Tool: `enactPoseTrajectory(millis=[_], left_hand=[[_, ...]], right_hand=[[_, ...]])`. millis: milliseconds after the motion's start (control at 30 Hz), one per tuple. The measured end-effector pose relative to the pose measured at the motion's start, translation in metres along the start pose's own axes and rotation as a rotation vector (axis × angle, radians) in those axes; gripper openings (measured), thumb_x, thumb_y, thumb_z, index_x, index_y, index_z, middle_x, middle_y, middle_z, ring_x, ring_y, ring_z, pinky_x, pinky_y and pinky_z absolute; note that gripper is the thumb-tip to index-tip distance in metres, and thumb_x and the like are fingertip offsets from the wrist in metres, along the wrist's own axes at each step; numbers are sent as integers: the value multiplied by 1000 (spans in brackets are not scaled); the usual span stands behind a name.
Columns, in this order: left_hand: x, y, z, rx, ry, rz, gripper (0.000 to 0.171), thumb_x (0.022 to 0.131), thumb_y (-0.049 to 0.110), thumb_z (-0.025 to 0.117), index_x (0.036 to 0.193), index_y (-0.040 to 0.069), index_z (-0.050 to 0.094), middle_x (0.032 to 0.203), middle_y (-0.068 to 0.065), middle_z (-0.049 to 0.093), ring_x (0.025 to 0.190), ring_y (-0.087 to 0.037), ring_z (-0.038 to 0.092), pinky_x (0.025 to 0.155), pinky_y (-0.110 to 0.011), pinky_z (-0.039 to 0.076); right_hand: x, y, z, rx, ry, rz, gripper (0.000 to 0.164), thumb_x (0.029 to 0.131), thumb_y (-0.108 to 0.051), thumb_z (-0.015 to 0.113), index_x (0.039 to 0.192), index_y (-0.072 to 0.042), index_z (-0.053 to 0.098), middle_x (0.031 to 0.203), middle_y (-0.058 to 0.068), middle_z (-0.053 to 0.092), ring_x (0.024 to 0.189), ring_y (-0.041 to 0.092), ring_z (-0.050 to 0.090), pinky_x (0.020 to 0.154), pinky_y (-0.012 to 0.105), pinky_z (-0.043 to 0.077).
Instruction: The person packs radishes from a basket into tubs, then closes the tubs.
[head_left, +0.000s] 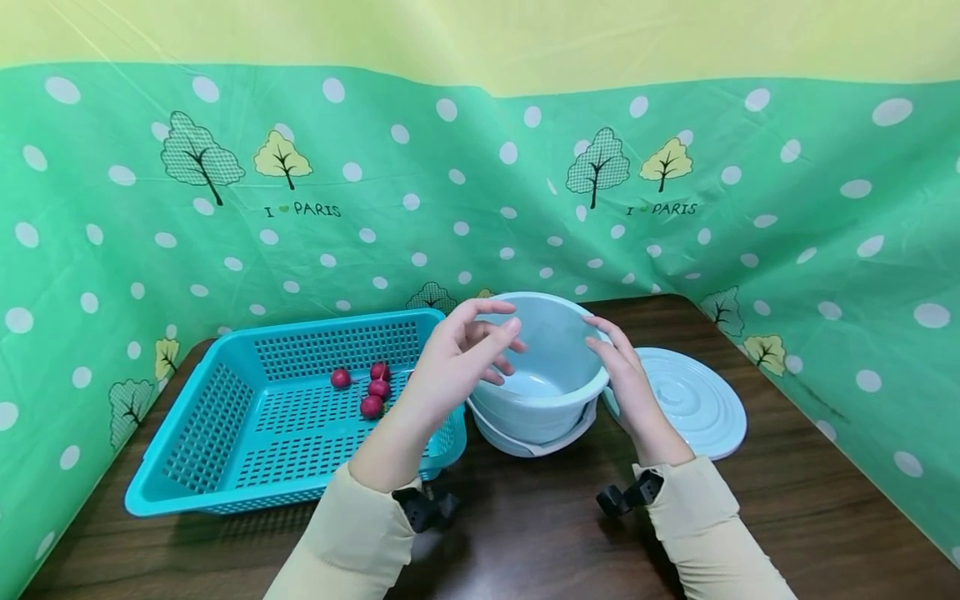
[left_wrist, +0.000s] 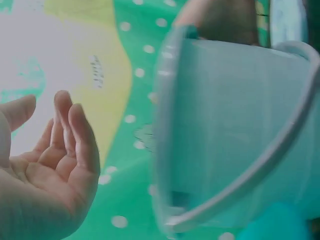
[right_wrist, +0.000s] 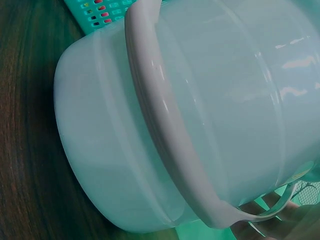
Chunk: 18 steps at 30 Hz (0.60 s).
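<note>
A pale blue plastic bucket (head_left: 536, 417) stands upright on the table, its light grey carrying handle (right_wrist: 165, 115) lowered against the side. My right hand (head_left: 633, 383) holds the bucket's right rim, thumb over the inner wall. Some of its fingers (right_wrist: 270, 222) show past the handle's end in the right wrist view. Just above the left part of the bucket's mouth, my left hand (head_left: 465, 354) hovers with loosely bent fingers and nothing in it. The left wrist view shows that hand (left_wrist: 55, 175) apart from the rim. The visible inside of the bucket holds nothing.
Left of the bucket sits a turquoise plastic basket (head_left: 247, 333) with several small dark red round radish-like items (head_left: 371, 407) at its right. A pale blue round lid (head_left: 693, 400) lies to the right on the dark wooden table (head_left: 540, 533). A green dotted cloth (head_left: 420, 200) hangs behind.
</note>
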<state>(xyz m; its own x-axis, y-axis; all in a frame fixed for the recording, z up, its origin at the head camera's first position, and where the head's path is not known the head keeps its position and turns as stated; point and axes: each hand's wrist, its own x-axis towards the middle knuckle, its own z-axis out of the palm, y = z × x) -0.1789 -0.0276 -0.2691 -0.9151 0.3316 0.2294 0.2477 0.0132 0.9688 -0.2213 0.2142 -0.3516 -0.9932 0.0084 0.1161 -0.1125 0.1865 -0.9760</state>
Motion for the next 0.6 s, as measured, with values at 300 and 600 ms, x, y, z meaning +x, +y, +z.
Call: enactPoseTrajectory(millis=[300,600], left_hand=[[-16,32,-6,-10,-114,50,29,100,20,58,128,15,56,102,-17,70,80,-36,66,75,-41,60],[-27,53,-14,34,-106,100,26,99,17,59,125,15,59,99,-16,71,75,-29,65,74,-43,59]], right_hand=[[1,-1,-1,6,-1,15,53,105,-34,39,153,-14,32,164,7,20,147,32,22,116,60,22],[1,0,1,10,-5,13,53,105,-34,39,154,-14,32,164,7,19,146,32,23,115,59,23]])
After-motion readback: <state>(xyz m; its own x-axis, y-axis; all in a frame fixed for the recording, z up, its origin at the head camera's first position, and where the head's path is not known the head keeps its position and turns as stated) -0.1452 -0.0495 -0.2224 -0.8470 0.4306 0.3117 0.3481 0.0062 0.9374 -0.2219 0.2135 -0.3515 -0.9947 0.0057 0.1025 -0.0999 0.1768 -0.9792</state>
